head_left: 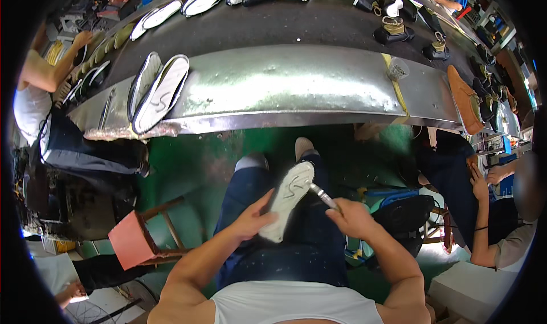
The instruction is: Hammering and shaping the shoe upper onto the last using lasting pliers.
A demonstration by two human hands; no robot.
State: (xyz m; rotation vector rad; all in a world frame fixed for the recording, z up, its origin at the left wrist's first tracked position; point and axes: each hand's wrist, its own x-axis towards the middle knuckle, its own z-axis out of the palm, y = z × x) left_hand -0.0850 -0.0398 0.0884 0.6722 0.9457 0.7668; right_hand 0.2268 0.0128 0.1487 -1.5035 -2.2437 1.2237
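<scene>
Over my lap I hold a shoe, its pale underside turned up and marked with a dark squiggle. My left hand is closed on its lower left edge. My right hand grips a slim silver-handled tool, whose tip meets the shoe's upper right end; the kind of tip is too small to make out. Ahead, on the metal edge of the bench, rests a pair of similar shoes, with the nearer shoe lying pale side up.
The long bench crosses in front of me, with a plastic cup and a brown shoe at right. More shoes line its far side. A red-topped stool stands left, a black bag right. Co-workers sit on both sides.
</scene>
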